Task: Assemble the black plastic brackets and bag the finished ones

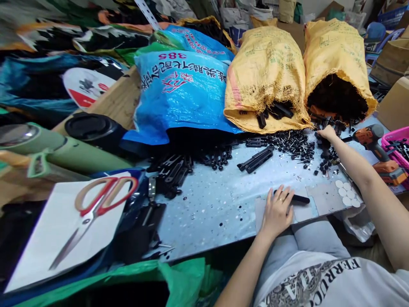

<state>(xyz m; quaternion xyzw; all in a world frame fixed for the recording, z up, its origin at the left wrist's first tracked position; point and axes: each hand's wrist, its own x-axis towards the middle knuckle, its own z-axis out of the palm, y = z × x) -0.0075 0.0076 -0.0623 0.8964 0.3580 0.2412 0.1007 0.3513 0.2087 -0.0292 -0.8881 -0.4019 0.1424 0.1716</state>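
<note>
My left hand (277,211) lies over a long black plastic bar (301,198) near the table's front edge. Its fingers are bent across the bar, whose rounded end sticks out to the right. Farther back, my right arm is stretched out, and my right hand (327,133) is at the heap of small black parts (327,162) in front of the right yellow sack (335,55). The right fingers are drawn together; whatever is between them cannot be made out. A pair of long black slotted pieces (255,160) lies together on the light blue table (204,204).
An orange and black power drill (372,143) stands at the right, by a pink basket (396,138). White round discs (347,194) lie near the front edge. Behind are a blue sack (185,94) and another yellow sack (268,72). Red-handled scissors (96,209) rest at left.
</note>
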